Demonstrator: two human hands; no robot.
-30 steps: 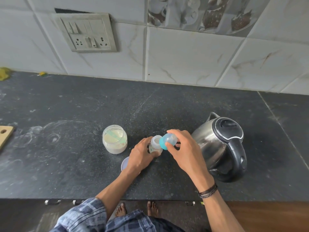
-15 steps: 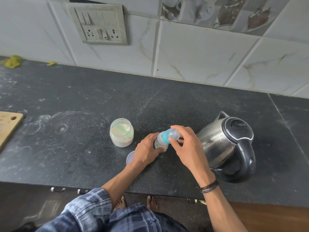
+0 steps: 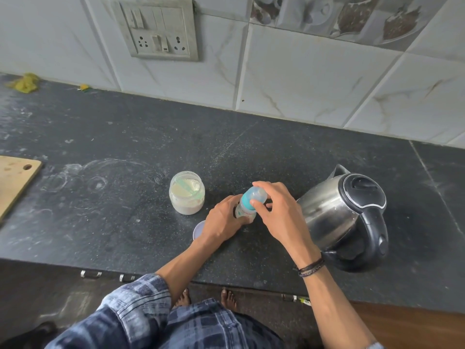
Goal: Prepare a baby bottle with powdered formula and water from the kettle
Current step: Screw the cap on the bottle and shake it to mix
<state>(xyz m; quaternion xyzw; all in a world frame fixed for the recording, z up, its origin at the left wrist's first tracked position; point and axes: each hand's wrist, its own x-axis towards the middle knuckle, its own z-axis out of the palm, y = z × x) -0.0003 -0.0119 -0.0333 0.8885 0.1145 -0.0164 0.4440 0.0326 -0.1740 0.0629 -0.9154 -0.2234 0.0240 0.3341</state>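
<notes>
On the table (image 3: 125, 137), left hand (image 3: 222, 220) grips the light, slick baby bottle (image 3: 245, 209); right hand (image 3: 279, 210) pinches its teal cap (image 3: 254, 196).

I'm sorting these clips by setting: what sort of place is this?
Most likely a home kitchen: a dark stone counter backed by marbled wall tiles, an electric kettle standing on it, and a wooden cutting board at its left edge.

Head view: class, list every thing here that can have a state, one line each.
Baby bottle: upright, cap on.
Formula jar: open, scoop inside.
Round lid: off, flat on counter.
Kettle: lid shut, upright.
Left hand: grips bottle body.
Right hand: grips bottle cap.
</notes>
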